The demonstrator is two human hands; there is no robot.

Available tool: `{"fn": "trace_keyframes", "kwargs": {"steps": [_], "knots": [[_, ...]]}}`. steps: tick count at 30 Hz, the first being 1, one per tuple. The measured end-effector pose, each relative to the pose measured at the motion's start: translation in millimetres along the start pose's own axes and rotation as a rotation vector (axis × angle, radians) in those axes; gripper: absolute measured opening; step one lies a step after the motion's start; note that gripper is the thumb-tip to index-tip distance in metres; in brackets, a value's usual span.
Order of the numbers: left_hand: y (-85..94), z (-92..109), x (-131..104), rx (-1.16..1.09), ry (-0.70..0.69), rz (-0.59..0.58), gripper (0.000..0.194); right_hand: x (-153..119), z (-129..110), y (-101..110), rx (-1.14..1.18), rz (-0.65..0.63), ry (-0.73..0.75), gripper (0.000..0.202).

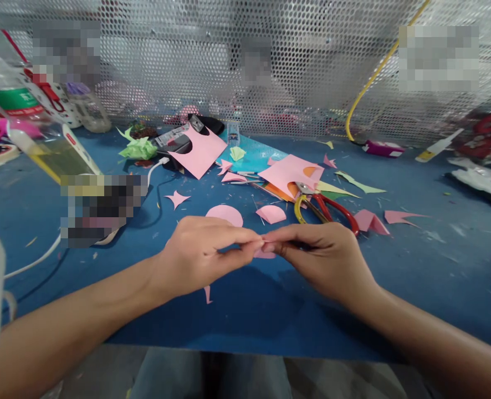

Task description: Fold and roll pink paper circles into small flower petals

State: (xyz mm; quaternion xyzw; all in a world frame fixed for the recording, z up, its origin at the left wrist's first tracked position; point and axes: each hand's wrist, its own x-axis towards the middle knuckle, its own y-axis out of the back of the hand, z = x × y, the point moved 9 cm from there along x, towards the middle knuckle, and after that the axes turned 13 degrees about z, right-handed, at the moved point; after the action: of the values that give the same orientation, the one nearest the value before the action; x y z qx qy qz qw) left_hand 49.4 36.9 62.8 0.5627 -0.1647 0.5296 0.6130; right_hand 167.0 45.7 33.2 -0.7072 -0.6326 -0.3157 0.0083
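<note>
Between the fingertips of both hands is a small piece of pink paper (265, 254), mostly covered by the fingers. My left hand (210, 246) pinches it from the left, thumb against forefinger. From the right, my right hand (320, 257) pinches the same piece. Just behind my left hand lies a pink paper circle (225, 214), partly hidden by it. A folded pink paper piece (271, 214) rests beyond the fingertips. Behind my right hand are scissors (326, 208) with one yellow and one red handle, their blades over paper scraps.
Pink sheets with cut-outs (201, 152) and green crumpled paper (137, 148) lie toward the back of the blue table (245, 321). A plugged-in white cable (149, 172) runs on the left. A tilted bottle (50, 138) stands there. A perforated metal screen (303, 66) closes the back.
</note>
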Motion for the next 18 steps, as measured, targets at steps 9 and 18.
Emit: {"fn": "trace_keyframes", "kwargs": {"steps": [9,18], "knots": [[6.2,-6,0,-0.054,0.066,0.06,0.008,-2,6,-4,0.01,-0.048,-0.056,0.016],[3.9,-28,2,-0.114,0.289,0.048,0.013,-4,23,-8,0.032,-0.061,-0.168,0.03]]}}
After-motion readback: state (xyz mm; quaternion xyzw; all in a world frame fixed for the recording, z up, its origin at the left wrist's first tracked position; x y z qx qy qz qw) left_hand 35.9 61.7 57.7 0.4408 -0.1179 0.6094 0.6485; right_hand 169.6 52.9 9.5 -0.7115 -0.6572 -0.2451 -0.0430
